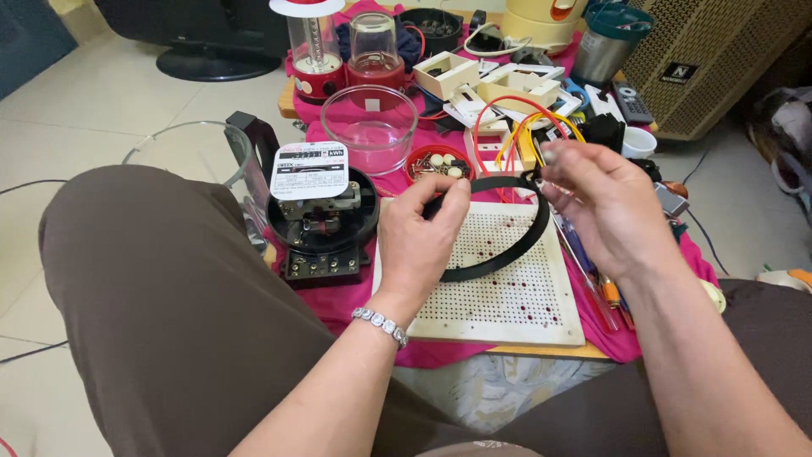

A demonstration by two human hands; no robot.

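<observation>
Bright even daylight, soft shadows, sharp focus

Landmark: the cream-white perforated board (507, 288), patterned with a regular grid of small holes and scattered dark red dots. Above it, the band (507, 254) held by the left hand (419, 245) and right hand (605, 207) is black. Under the board, the cloth (338, 305) is magenta pink. Left of the board, the meter (317, 224) is black with a white faceplate. Behind the board, the small dish (437, 165) is red; the looped wires (529, 127) are red and yellow.
</observation>
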